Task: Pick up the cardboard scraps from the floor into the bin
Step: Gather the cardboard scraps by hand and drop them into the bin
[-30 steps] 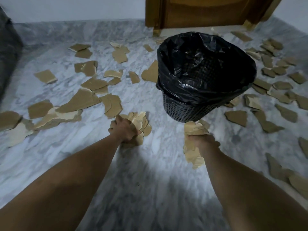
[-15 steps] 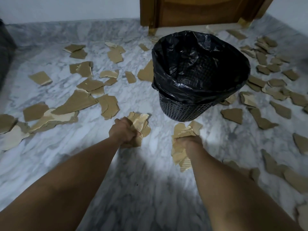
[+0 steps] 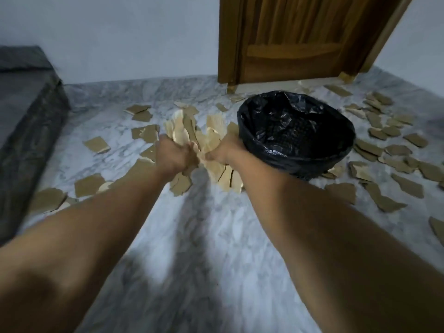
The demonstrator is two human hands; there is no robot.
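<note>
Fingers of the left hand are curled tight round a wad of cardboard scraps. Its torn pieces fan out above the fist, and a few hang below it. Just right of them, almost knuckle to knuckle, the right hand grips a second wad the same way. Its fingers are closed on the middle, with pale pieces sticking up past them and more drooping underneath toward the wrist. Both fists appear raised off the marble floor, with bare forearms stretching back to the camera.

Immediately right of the right hand's fingers stands the bin, a round basket lined with a black plastic bag. Its near rim is close beside that hand, and neither wad is over the opening. What lies inside is too dark to make out.

Left of the left hand's fingers and beyond them, loose scraps lie scattered flat on the floor. A denser scatter spreads on the far side of the bin, right of both hands. Well to the left sits a dark grey block, possibly a bed. Farthest off, past the fingers and the bin, are a wooden door and a pale wall.
</note>
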